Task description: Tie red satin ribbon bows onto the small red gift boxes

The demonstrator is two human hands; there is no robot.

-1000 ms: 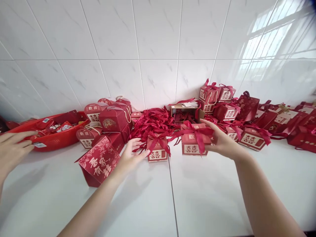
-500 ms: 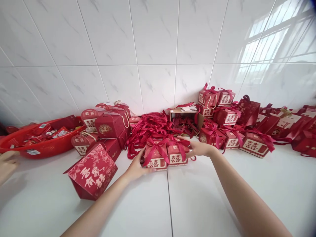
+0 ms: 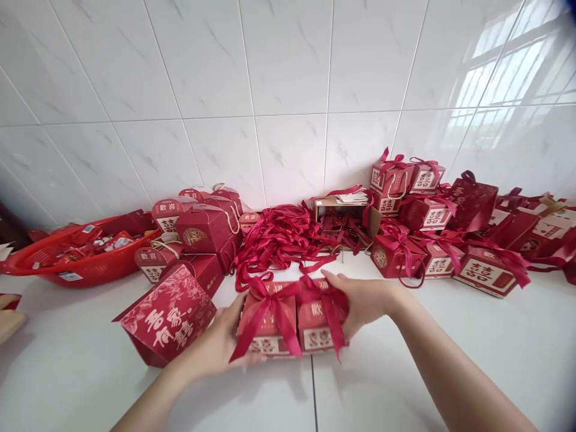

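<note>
Two small red gift boxes tied with red ribbon bows sit pressed side by side between my hands, lifted slightly above the white counter (image 3: 405, 372). My left hand (image 3: 220, 342) grips the left box (image 3: 265, 321) from its left side. My right hand (image 3: 364, 300) wraps the right box (image 3: 317, 321) from the right. A larger red gift bag with white lettering (image 3: 168, 318) lies tipped just left of my left hand.
A heap of loose red ribbons (image 3: 279, 237) lies behind the boxes, with an open cardboard box (image 3: 344, 210) by the tiled wall. Finished ribboned boxes (image 3: 427, 240) pile at the right, handled boxes (image 3: 202, 225) and a red basket (image 3: 76, 255) at the left. Another person's fingers (image 3: 9, 321) show at the left edge.
My right hand brought its box down beside the other one, my left hand closed on that one, and both boxes were drawn together toward me. The other person's hand withdrew to the left.
</note>
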